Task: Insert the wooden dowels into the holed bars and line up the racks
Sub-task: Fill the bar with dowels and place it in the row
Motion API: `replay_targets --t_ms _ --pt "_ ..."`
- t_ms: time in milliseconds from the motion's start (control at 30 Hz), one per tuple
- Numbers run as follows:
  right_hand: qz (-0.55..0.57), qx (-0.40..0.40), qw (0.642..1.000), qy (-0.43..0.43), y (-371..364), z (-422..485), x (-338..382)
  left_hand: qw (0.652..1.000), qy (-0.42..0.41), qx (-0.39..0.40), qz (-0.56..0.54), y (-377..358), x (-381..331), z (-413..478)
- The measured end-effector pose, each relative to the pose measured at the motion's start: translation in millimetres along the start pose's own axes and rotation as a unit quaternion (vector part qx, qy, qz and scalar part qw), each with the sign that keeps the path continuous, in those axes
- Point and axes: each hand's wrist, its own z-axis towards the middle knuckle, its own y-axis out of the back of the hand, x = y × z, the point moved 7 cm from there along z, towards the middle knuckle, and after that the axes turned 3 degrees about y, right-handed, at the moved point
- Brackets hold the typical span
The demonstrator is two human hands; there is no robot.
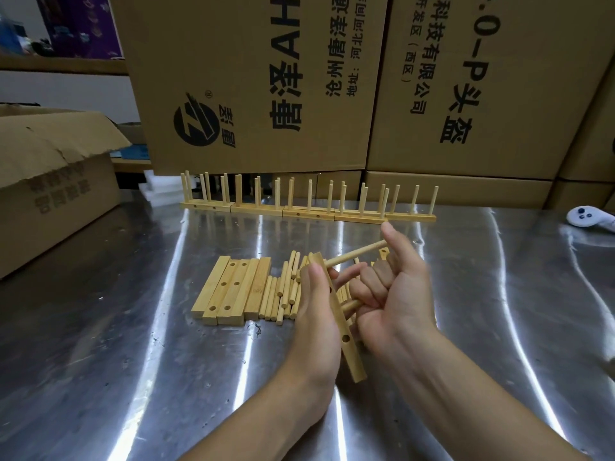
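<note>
**Q:** Steel table [100, 361], walled behind by printed cartons [253, 78], with an opened box [50, 181] at far left. Why is the row of finished racks [309, 211] set at the back?

**A:** It is judged that they are stood end to end, well apart from the work, so their line can be checked.

**Q:** And the spare bars [229, 291] and loose dowels [283, 294]?

**A:** They are laid flat just left of the hands, within reach.

**Q:** How is the work held?

**A:** A holed bar [339, 314] is gripped on edge by the left hand [314, 314], with its holes turned rightward. A dowel [356, 256], clasped in the curled fingers of the right hand [396, 294], is presented end-on near the bar's top. Whether it is seated cannot be told. A white controller [585, 217] lies at far right.
</note>
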Motion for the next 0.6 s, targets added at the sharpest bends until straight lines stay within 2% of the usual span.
replay_targets --t_ms 100,367,600 --pt "-0.017 -0.008 1.000 0.010 -2.9 -3.1 -2.4 0.999 -0.016 -0.022 -0.025 -0.1 -1.8 -2.5" --pt "-0.058 -0.003 0.998 0.029 -2.4 -10.7 -9.6 0.985 0.013 -0.049 -0.165 -2.9 3.4 -7.5" --pt "-0.066 -0.001 0.997 0.043 -5.6 -7.3 -15.9 0.985 0.010 -0.080 -0.154 -2.7 -1.5 -14.1"
